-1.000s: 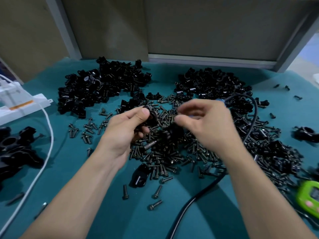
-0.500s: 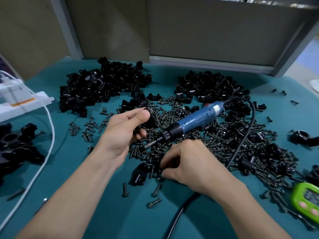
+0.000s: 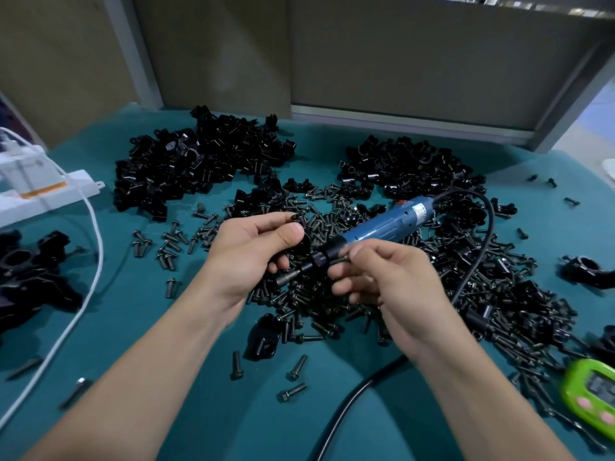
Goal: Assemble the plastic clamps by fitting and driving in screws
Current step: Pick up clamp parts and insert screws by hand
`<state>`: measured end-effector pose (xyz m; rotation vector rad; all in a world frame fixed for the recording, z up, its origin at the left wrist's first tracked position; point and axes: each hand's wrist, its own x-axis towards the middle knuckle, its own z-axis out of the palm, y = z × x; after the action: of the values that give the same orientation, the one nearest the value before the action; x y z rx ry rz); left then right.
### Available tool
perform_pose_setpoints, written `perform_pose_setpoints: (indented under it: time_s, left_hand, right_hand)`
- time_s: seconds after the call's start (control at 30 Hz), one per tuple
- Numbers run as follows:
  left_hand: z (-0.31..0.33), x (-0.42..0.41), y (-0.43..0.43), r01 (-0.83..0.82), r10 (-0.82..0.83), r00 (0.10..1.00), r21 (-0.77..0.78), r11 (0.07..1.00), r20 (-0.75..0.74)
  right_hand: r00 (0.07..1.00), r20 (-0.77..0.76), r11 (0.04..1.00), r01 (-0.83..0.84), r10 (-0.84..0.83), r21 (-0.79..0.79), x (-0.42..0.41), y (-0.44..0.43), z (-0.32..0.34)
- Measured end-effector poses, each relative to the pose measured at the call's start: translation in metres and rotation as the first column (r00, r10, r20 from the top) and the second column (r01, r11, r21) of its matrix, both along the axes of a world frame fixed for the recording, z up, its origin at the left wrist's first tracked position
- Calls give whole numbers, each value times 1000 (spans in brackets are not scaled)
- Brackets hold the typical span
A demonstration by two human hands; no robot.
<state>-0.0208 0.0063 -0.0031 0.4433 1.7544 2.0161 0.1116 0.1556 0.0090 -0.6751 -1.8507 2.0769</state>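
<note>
Presently, the left hand (image 3: 253,254) grips a black clamp piece (image 3: 303,245). At its 3 o'clock the right hand (image 3: 389,281), just apart, pinches a screw (image 3: 346,257). A blue screwdriver (image 3: 382,224) lies at 1 o'clock on the screw pile (image 3: 319,314).

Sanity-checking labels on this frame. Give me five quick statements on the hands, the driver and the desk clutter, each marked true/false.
1. The left hand holds a black clamp part. True.
2. The right hand lies flat on the table. False: it is raised, fingers curled, seemingly pinching a screw.
3. The blue screwdriver lies on the screw pile. True.
4. The screwdriver's cable is white. False: its black cable loops off to the right; the white cable runs at the left.
5. The green timer sits at the left. False: it sits at the right, near the front edge.
</note>
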Motion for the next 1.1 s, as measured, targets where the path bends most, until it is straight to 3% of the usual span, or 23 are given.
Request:
perform_pose_setpoints:
  time_s: [0.07,0.17,0.63,0.9,1.1]
  left_hand:
    - [-2,2,2,16,-17,999,-24,1000,-31]
    - [-4,3,3,26,-29,998,-47,999,-63]
    - [-6,2,4,67,-67,996,-4,998,-59]
    - [-7,5,6,87,-87,986,-5,996,-140]
    - [-5,8,3,81,-95,956,-62,995,-277]
  right_hand:
    - [998,-50,988,41,-49,-147,2,5,3]
    - [991,-113,979,45,-69,-201,2,8,6]
    - [953,-282,983,149,-113,109,-31,-12,3]
    - [931,-343,987,153,-125,57,-31,-14,-4]
    - [951,-289,981,152,-111,124,-33,-14,-7]
